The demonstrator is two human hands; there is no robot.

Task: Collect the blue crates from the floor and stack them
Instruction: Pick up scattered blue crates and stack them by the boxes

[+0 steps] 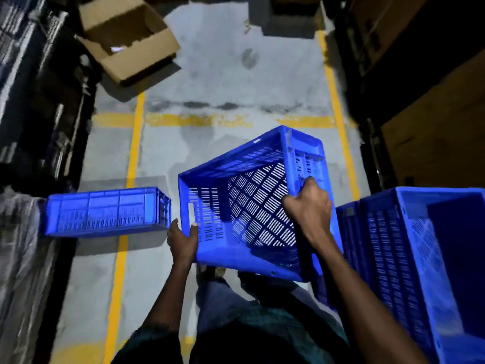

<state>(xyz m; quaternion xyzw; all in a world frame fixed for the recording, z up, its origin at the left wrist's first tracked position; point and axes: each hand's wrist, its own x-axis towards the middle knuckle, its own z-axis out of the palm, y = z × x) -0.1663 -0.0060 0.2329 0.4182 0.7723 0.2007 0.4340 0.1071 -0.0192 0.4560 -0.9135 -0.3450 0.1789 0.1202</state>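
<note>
I hold a blue slotted crate (244, 195) tilted in the air above the floor, its open top facing me. My left hand (182, 241) grips its near left corner. My right hand (308, 206) is closed over its right rim. A second blue crate (105, 211) lies on its side on the floor to the left. At the right stands a taller blue crate (409, 253), open side up, with another blue crate wall pressed against its left side.
An open cardboard box (126, 40) lies on the grey floor at the back left. Yellow floor lines (136, 143) mark the aisle. Dark shelving runs along the left, cardboard cartons (433, 143) along the right. A grey block (286, 17) sits at the far end.
</note>
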